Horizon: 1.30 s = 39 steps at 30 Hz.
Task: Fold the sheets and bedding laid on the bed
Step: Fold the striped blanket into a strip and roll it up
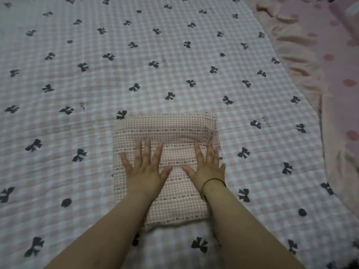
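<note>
Bow-print cover [174,55]: it spreads flat across nearly the whole bed and looks not yet folded. It lies under the bundle, so a hard push could drag and crease it, or slide the bundle askew.

Ruffled pink bedding [320,55]: it is bunched along the right side, well apart from both hands and also unfolded. There is little risk from it now, though its loose frill could tangle when lifted.

Folded gingham sheet [165,125]: a compact rectangle lying on the cover in the near middle of the bed. Its far edge puffs up in a soft roll and a layer pokes out at its far right corner. That roll is likely to spring open once the pressure comes off, and uneven pressing could push the layers out of line.

Left hand [144,171]: it lies flat with fingers spread and straight, palm pressing the sheet's left half and grasping nothing. The sheet lies directly beneath it and extends beyond the fingertips.

Right hand [207,167]: it is likewise flat and splayed, pressing the right half, with the outer fingers near the sheet's right edge. The puffed roll lies just past the fingertips, outside the pressed area.

Bracelet [210,183]: it sits on the right wrist, over the cloth, and could catch the weave if the wrist drags.
</note>
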Each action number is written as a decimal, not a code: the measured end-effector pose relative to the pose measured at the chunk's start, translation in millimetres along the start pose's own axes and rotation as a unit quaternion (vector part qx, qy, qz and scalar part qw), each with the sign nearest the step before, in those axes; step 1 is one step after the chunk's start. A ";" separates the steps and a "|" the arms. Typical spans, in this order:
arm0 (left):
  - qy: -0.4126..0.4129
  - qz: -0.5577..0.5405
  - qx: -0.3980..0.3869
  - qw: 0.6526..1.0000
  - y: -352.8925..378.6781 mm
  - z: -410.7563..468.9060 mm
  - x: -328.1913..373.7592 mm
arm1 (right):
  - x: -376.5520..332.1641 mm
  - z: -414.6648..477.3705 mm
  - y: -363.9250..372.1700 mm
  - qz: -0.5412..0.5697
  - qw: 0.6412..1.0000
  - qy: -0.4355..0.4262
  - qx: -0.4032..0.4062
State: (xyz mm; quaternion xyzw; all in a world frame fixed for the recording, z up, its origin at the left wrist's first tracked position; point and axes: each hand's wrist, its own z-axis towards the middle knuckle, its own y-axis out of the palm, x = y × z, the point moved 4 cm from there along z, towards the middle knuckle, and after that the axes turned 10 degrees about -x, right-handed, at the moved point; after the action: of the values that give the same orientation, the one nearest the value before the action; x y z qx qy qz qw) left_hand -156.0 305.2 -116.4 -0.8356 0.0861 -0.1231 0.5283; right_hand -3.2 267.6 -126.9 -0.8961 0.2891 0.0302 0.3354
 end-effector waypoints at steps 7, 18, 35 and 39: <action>-0.164 -0.335 0.072 0.925 -16.8 -35.5 -55.8 | 13.4 -31.1 -2.4 0.370 0.910 -0.045 0.181; -0.169 -0.749 -0.183 0.614 -40.9 -76.5 -76.4 | -3.7 -80.4 -24.0 0.516 0.855 -0.030 0.036; 0.001 -0.806 0.039 0.591 -159.9 -259.6 -207.5 | -181.7 -283.7 -20.3 0.385 0.880 -0.250 0.124; -0.001 -0.813 0.147 0.563 -171.3 -305.3 -234.6 | -231.8 -311.4 -18.3 0.330 0.878 -0.332 0.102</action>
State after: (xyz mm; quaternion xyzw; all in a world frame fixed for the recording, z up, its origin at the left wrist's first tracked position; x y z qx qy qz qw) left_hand -468.2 179.5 137.2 -0.4632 -0.6498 -0.5103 0.3204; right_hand -229.5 201.5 182.1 -0.6472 0.4410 0.4047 0.4720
